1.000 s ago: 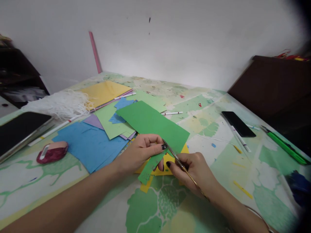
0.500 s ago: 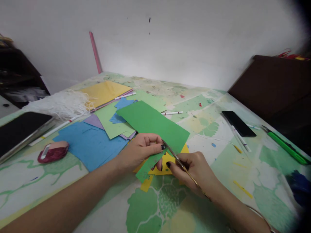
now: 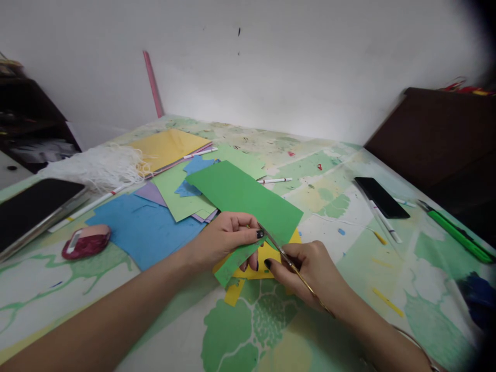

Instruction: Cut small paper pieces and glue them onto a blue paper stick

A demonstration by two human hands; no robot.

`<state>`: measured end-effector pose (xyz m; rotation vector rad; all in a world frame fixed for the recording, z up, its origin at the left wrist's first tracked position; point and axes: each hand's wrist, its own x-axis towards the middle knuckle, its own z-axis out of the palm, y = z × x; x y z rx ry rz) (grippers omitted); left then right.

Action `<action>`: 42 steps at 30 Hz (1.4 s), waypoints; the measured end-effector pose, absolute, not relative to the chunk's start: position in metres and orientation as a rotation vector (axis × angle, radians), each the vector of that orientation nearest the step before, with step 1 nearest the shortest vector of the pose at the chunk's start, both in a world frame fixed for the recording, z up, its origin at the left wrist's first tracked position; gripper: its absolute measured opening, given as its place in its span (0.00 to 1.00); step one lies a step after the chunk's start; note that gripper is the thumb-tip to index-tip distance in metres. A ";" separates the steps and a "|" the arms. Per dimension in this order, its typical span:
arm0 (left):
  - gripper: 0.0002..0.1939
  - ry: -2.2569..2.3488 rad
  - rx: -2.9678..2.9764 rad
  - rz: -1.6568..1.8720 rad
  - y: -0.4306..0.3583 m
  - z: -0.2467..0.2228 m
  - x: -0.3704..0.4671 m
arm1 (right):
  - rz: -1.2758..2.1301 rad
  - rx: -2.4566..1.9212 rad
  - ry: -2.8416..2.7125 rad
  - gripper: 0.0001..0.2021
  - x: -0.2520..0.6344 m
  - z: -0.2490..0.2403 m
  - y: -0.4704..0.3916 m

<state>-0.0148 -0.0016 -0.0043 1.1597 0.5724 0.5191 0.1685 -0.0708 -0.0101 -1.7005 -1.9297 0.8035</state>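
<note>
A sheet of green paper [image 3: 248, 199] is pinched between the thumb and fingers of my left hand [image 3: 236, 235]. My right hand [image 3: 308, 268] is closed on a pair of scissors [image 3: 296, 271] with gold-coloured handles. The blades lie at the paper's near edge, close to my left thumb, with a narrow green strip [image 3: 236, 261] hanging toward me below them. Under both hands lies yellow paper [image 3: 265, 263], partly covered. The finger loops of the scissors are mostly hidden by my right hand.
Blue paper [image 3: 135, 227], light green sheets [image 3: 176, 194] and white yarn [image 3: 96, 168] lie to the left. A dark red and pink object [image 3: 87, 242] and a phone [image 3: 36, 209] sit nearby. Rightward are another phone [image 3: 382, 198], a pen [image 3: 385, 222] and a green cutter [image 3: 459, 235].
The hanging green strip has swung slightly left and turned a little. Both hands, the scissors and the green sheet stay in almost the same place.
</note>
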 end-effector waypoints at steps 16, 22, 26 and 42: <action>0.08 0.598 1.163 0.650 -0.005 -0.003 -0.012 | 0.819 -1.637 -1.811 0.17 0.170 -0.013 -0.065; 0.06 0.682 1.279 0.633 -0.004 -0.001 -0.012 | 0.851 -1.559 -1.673 0.14 0.170 -0.015 -0.065; 0.04 0.751 1.386 0.467 -0.003 0.000 -0.014 | 0.978 -1.461 -1.533 0.11 0.170 -0.015 -0.066; 0.06 0.827 1.250 0.655 -0.001 -0.002 -0.010 | 1.187 -1.415 -1.364 0.08 0.166 -0.016 -0.065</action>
